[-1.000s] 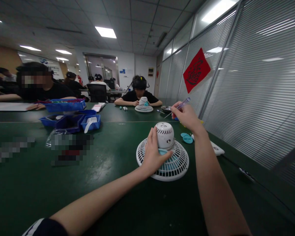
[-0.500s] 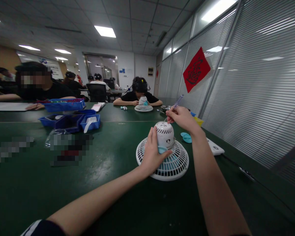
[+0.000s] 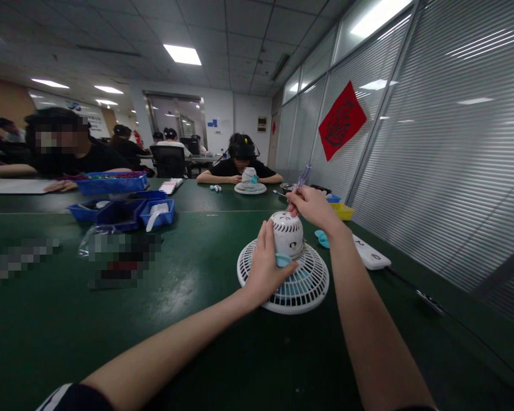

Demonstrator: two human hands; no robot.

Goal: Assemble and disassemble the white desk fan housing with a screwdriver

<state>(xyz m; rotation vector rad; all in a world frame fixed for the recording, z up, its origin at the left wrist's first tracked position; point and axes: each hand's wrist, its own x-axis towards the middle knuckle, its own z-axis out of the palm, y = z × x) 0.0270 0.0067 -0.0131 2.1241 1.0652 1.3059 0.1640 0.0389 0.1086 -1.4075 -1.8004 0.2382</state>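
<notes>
A small white fan [image 3: 288, 234] lies grille-down on the green table, its motor housing upward and light-blue blades showing through the bars. My left hand [image 3: 266, 267] grips the side of the housing, fingers up along the wall and thumb low near a light-blue part [image 3: 282, 260]. Pinched in my right hand [image 3: 310, 204] is a screwdriver [image 3: 304, 176] with a clear purple handle. It stands nearly upright over the top of the housing; its tip is hard to make out there. Light-blue pieces [image 3: 322, 238] lie beside my right forearm.
To the right are a white power strip [image 3: 370, 254] with a black cable and a yellow tray [image 3: 342, 212]. Blue bins [image 3: 120, 212] stand at the left, near a plastic bag [image 3: 95, 241]. Across the table a person leans over another fan [image 3: 251, 187]; another person sits at left.
My right hand has shifted slightly left, and the screwdriver has tipped more upright over the housing. My left hand and the fan stay in place.
</notes>
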